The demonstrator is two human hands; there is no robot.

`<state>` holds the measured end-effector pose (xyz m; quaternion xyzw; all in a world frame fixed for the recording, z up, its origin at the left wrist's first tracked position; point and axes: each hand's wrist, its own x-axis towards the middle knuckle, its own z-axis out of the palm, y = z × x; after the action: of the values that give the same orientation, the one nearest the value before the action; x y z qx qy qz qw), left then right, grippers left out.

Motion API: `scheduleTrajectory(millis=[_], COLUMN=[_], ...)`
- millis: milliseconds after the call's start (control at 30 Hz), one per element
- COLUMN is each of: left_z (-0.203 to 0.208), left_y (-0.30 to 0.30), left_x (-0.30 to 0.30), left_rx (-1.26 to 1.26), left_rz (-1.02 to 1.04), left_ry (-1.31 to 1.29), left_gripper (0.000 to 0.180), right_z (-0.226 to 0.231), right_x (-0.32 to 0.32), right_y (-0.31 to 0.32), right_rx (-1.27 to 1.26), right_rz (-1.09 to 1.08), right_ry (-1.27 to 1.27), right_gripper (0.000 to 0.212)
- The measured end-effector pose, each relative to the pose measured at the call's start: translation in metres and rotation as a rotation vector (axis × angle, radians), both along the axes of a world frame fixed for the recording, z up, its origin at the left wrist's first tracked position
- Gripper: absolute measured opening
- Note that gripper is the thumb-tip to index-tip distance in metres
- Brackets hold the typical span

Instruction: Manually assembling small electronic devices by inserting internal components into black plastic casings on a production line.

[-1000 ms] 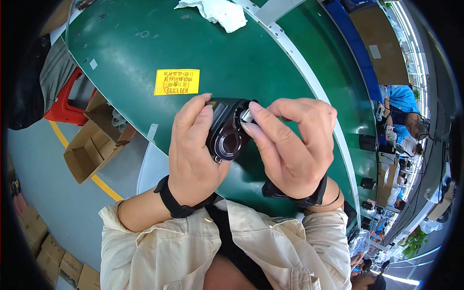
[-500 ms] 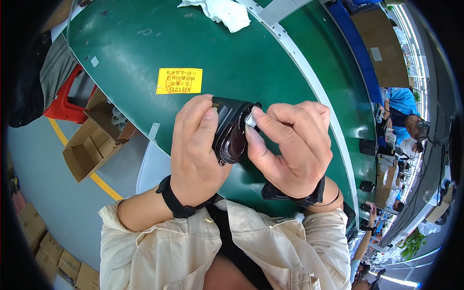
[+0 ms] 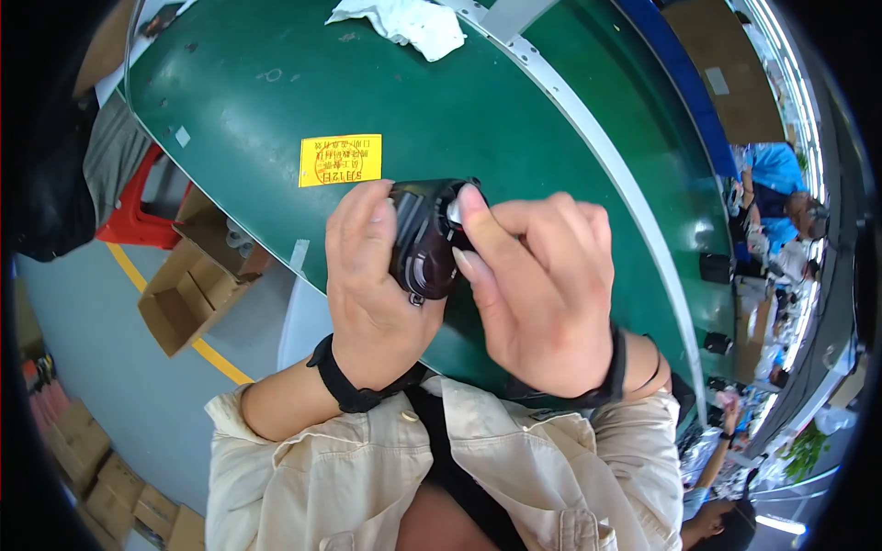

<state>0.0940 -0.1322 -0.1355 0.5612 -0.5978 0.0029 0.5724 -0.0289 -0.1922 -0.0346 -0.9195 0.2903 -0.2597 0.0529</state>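
Note:
A glossy black compact camera is held up above the green table, with a small metal lug at its near corner. My left hand is closed around its left side, fingers behind and thumb along the body. From the right, my right hand grips at the camera's upper right edge. One of its fingertips presses a small silver knob there, while another rests lower on the same side. The curled fingers hide part of that side.
A yellow printed slip lies on the green table, beyond the camera. White crumpled cloth rests at the far edge. Left of the table are an open cardboard box and a red stool. A white rail runs along the right.
The camera has tilted slightly, and my right fingertip has shifted over the silver knob, covering more of it. My view has moved a little; both hands stay on the camera.

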Motion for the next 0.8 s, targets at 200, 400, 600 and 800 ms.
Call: scheduleTrajectory(millis=[200, 400, 600, 800], left_z=[0.000, 0.011, 0.013, 0.009], left_y=[0.005, 0.017, 0.020, 0.019], left_x=[-0.006, -0.001, -0.001, -0.002], left_rx=[0.124, 0.240, 0.261, 0.210], left_rz=[0.019, -0.052, -0.016, -0.007], left_ry=[0.186, 0.122, -0.081, -0.105], left_gripper=[0.082, 0.084, 0.088, 0.090], right_z=[0.002, 0.003, -0.004, -0.001], right_x=[-0.016, -0.016, -0.013, -0.013], right_y=[-0.025, -0.022, -0.023, -0.025], right_rx=[0.134, 0.123, 0.047, 0.035], right_rz=[0.095, 0.131, 0.175, 0.199], right_ry=[-0.086, -0.072, -0.082, -0.082], right_gripper=[0.029, 0.031, 0.033, 0.033])
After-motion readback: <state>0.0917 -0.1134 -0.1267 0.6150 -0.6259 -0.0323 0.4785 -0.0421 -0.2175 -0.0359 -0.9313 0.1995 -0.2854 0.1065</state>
